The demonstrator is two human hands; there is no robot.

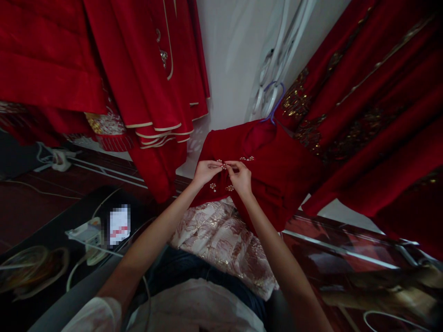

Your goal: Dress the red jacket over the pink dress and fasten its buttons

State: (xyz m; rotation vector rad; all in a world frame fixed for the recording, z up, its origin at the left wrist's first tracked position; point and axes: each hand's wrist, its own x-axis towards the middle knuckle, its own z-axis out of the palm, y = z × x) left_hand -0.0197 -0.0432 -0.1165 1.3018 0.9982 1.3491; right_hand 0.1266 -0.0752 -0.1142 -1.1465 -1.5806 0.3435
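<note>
A red velvet garment point(273, 166) hangs on a purple hanger point(273, 103) in front of me. Its front carries small pearl-and-gold button fastenings point(247, 158). My left hand point(206, 171) and my right hand point(239, 177) meet at one fastening near the garment's front edge, fingers pinched on it and the cloth. A pale pink and gold brocade fabric point(224, 240) shows beneath the garment's lower part, above my lap.
More red garments with cream piping point(152, 92) hang at the left, and embroidered red ones point(363, 101) at the right. A white wall point(231, 55) is behind. A white power strip point(88, 233) with cables lies on the dark floor at lower left. White hangers point(277, 60) dangle above.
</note>
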